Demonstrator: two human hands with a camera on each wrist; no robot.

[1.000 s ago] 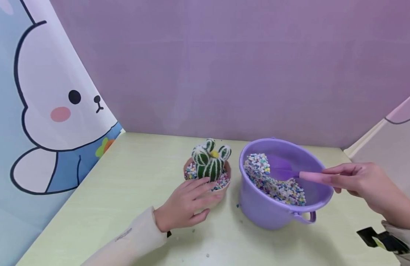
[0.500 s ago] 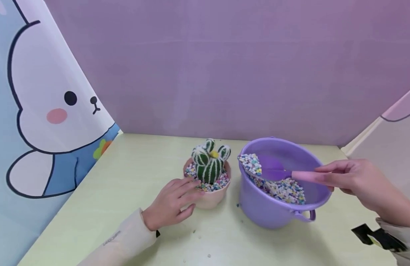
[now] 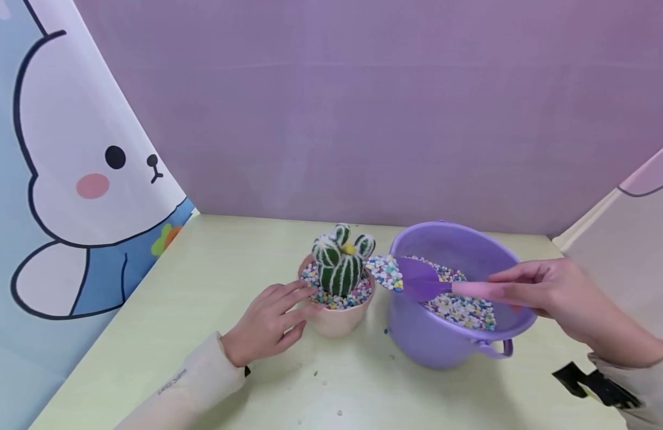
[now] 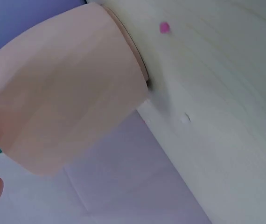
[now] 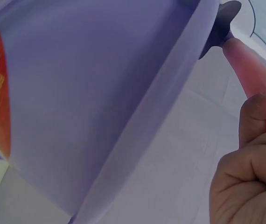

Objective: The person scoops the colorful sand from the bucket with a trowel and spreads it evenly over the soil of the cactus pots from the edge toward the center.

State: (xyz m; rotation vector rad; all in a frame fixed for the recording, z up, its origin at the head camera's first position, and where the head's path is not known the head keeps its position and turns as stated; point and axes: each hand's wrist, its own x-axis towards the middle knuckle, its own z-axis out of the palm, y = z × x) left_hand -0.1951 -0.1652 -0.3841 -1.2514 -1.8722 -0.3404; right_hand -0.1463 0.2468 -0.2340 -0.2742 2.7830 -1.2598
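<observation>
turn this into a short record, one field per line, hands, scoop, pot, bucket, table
right hand: grips the pink handle of the scoop
left hand: at the near-left side of the pot, contact unclear
scoop: purple-bladed, loaded with multicoloured pebbles, tip towards the pot
pot: pale pink, upright, holds pebbles and a striped cactus
bucket: purple, beside the pot, partly filled with pebbles
table: pale, some loose bits

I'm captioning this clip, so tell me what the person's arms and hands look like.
The left grip and right grip are ungloved hands. The long off-white fabric left sleeve carries dark, illegible lettering; the matching right sleeve has an angular black piece with a yellowish patch at its end. A small black bit shows beneath the left sleeve.
</observation>
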